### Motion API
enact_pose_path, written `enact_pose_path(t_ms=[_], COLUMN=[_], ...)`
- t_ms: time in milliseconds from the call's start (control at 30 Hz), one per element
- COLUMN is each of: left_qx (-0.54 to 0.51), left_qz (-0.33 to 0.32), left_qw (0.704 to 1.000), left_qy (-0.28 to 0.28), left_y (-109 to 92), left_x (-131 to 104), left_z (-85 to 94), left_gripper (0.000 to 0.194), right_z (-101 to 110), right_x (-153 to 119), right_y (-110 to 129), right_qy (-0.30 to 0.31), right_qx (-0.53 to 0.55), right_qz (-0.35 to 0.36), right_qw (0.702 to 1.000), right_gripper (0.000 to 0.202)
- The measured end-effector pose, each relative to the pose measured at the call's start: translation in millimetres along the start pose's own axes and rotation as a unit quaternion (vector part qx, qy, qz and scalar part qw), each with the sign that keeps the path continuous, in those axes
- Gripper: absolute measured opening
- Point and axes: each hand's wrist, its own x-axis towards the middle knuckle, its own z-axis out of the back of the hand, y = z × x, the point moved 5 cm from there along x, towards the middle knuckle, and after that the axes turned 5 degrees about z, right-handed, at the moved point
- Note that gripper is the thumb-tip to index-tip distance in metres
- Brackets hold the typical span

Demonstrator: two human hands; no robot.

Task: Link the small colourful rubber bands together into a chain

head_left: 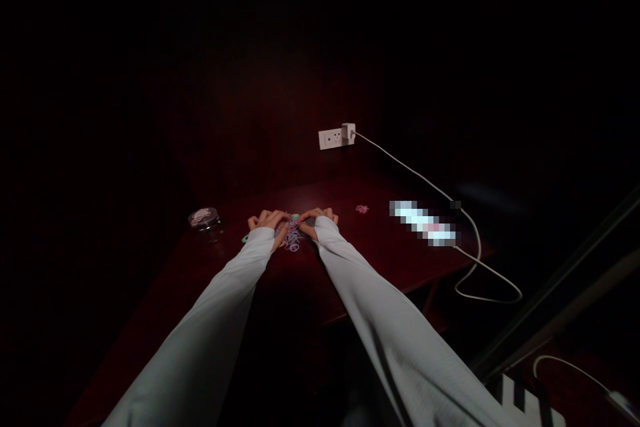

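A loose heap of thin purple elastic bands (293, 239) lies on the dark red table (360, 247), between my two hands. My left hand (267, 221) rests at the heap's left side, its fingers apart and slightly bent, with the thumb reaching down beside the bands. On the opposite side my right hand (319, 219) curves inward, fingers spread and thumb low by the heap. Both hands touch or nearly touch the bands; neither plainly grips any. A bit of green shows left of my left hand, and another between the hands. Pale sleeves cover both forearms.
A clear round container (213, 230) with pinkish contents stands at the left. A small pink cluster of bands (362, 209) lies to the right. Beyond it is a blurred bright device (423, 221) on a white cable (417, 175), running to a charger (349, 131) in the wall socket.
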Motion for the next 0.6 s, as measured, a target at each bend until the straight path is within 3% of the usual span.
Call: enact_pose_path(t_ms=[167,600], left_qx=[0.005,0.013], left_qz=[0.010,-0.023], left_qw=[1.000,0.999], left_qy=[-0.003,0.029], left_y=[1.2,1.0], left_x=[0.7,2.7], left_z=[-3.8,-6.1], left_gripper=[0.039,0.022], right_z=[-4.9,-5.2], right_x=[2.9,3.3], right_y=[-0.6,-1.0], right_qy=[0.006,0.008], right_qx=[0.023,0.047], right_qz=[0.015,0.012], right_qw=[1.000,0.999], right_gripper=[0.010,0.011])
